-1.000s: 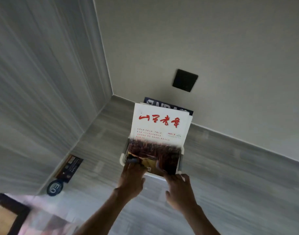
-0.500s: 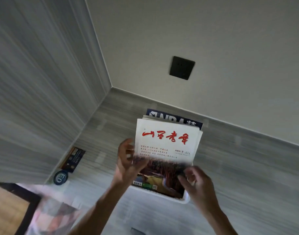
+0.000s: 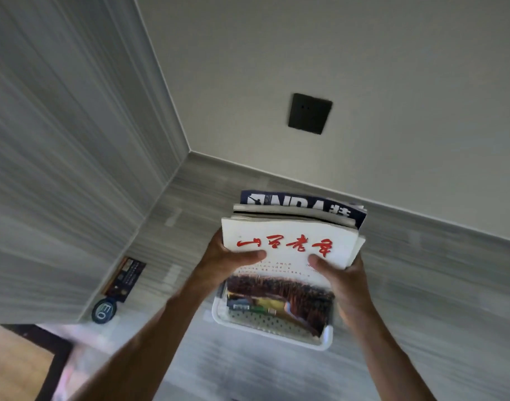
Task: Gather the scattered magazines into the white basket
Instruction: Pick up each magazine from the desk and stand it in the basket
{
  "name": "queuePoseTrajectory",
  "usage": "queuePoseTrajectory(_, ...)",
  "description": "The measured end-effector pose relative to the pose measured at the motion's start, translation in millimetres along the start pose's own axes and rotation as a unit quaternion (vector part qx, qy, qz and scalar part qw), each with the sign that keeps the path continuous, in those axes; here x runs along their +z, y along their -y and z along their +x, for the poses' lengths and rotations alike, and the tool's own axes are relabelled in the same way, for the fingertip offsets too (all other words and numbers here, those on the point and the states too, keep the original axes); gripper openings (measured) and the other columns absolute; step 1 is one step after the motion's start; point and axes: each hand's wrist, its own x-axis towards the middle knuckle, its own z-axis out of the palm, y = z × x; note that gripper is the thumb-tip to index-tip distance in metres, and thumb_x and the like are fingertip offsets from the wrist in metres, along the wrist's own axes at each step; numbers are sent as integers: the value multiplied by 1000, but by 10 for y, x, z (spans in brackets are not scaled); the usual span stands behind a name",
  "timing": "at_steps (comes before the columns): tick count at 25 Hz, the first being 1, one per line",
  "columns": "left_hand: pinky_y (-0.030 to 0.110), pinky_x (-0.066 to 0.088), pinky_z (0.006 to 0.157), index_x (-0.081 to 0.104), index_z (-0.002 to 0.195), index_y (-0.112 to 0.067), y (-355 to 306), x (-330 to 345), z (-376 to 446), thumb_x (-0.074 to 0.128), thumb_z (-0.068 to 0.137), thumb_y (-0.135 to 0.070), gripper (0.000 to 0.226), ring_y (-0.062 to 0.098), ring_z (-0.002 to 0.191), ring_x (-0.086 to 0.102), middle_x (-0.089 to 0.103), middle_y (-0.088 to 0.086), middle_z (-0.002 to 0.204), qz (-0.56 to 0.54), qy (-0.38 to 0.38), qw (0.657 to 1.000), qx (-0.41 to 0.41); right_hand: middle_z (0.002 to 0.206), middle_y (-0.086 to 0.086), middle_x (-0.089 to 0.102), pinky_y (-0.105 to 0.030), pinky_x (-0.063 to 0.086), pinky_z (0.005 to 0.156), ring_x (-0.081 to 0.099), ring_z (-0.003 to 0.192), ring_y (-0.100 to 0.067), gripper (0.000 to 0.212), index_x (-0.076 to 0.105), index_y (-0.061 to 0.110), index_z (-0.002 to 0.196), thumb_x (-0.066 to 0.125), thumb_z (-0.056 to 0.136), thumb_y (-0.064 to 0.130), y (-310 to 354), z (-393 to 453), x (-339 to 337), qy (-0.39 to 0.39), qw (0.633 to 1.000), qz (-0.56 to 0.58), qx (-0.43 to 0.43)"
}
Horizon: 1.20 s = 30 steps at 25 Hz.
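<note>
Since the last frame both my hands have slid up the stack: thumbs that were low on the dark photo now sit just under the red title. The view has tipped closer too.

Left hand (image 3: 227, 263) grips the left edge of the magazines (image 3: 291, 244), thumb flat across the white cover, fingers hidden behind. Right hand (image 3: 345, 280) grips the right edge the same way, thumb on the cover by the last red character, fingers wrapped round the back. Both are closed on the stack, one each side, the stack between them.

The stack stands upright and leans slightly away from me. Its lower end sits down inside the basket (image 3: 272, 332), which rests on the grey floor (image 3: 421, 299) below my wrists. White-covered issue in front; a dark blue one with white lettering (image 3: 300, 201) rises behind it, thinner issues sandwiched between.

Perforated basket wall shows below the front cover's photo.

One more magazine (image 3: 125, 277) lies flat on the floor by the left wall, well apart from the basket, with a round dark tag (image 3: 103, 311) just beside it. Black wall plate (image 3: 309, 113) above the corner.
</note>
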Motion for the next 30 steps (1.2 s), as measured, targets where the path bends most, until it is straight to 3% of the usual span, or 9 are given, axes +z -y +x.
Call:
queuePoseTrajectory(4, 32, 57, 84, 45, 131, -17, -185, -117, -230, 90, 55, -5, 89, 23, 112, 64, 67, 6, 120, -13, 63, 994, 90, 110, -6, 72, -32, 59, 74, 71, 98, -24, 82, 54, 31, 123, 94, 52, 23, 177, -112, -139, 76, 996, 13, -35)
queuePoseTrajectory(9, 42, 56, 92, 48, 125, -38, -579, -53, -273, 93, 54, -23, 85, 14, 110, 64, 65, -6, 118, 193, 70, 973, 103, 117, 7, 70, -27, 56, 81, 68, 106, -14, 91, 49, 48, 124, 96, 46, 39, 268, -156, -264, 81, 992, -97, -6)
queuePoseTrajectory(11, 34, 52, 92, 43, 127, -45, -812, -71, -222, 87, 55, -44, 85, 7, 113, 58, 58, -16, 123, 415, 92, 896, 130, 115, 6, 71, -21, 57, 75, 69, 103, -14, 89, 49, 43, 127, 94, 51, 36, 310, -169, -253, 100, 986, -129, -20)
queuePoseTrajectory(14, 31, 40, 94, 28, 138, -33, -953, 227, -97, 79, 58, -56, 98, 18, 117, 51, 52, -3, 134, 664, 99, 711, 211, 112, 0, 72, -22, 58, 75, 70, 101, -19, 77, 54, 34, 123, 92, 57, 25, 391, -200, -180, 115, 986, -114, -30)
queuePoseTrajectory(17, 45, 40, 101, 26, 139, -23, -829, 596, -78, 78, 64, -53, 96, 28, 114, 51, 54, 7, 128, 731, 65, 635, 239, 113, 7, 70, -21, 56, 82, 68, 101, -7, 74, 49, 35, 126, 88, 65, 20, 388, -340, -116, 34, 985, -161, -42)
queuePoseTrajectory(21, 43, 40, 99, 29, 136, -24, -750, 521, -27, 76, 63, -57, 93, 27, 110, 53, 56, 5, 124, 732, 24, 631, 254, 92, -13, 72, -19, 46, 49, 65, 65, -18, 44, 58, 15, 109, 80, 70, 15, -283, -965, -211, -233, 961, -36, 147)
queuePoseTrajectory(24, 42, 40, 97, 30, 136, -26, -705, 585, -51, 78, 59, -60, 96, 27, 107, 56, 59, 5, 120, 741, 4, 625, 246, 97, -17, 74, -37, 52, 66, 68, 81, -32, 52, 58, 8, 115, 73, 73, 34, -638, -1344, 34, -61, 881, 128, 452)
queuePoseTrajectory(26, 43, 41, 97, 34, 132, -23, -708, 655, -87, 79, 57, -61, 96, 27, 105, 57, 61, 5, 119, 744, -13, 634, 208, 126, -18, 62, -45, 51, 81, 63, 105, -38, 46, 47, 11, 127, 62, 89, 33, -705, -1267, 220, -34, 844, 205, 495)
queuePoseTrajectory(30, 40, 43, 93, 47, 121, -19, -690, 757, -293, 79, 56, -58, 82, 25, 97, 58, 64, 3, 110, 732, -58, 662, 152, 136, -24, 47, -46, 49, 96, 57, 108, -38, 43, 40, 3, 137, 49, 96, 9, -799, -1001, 446, -206, 830, 284, 433)
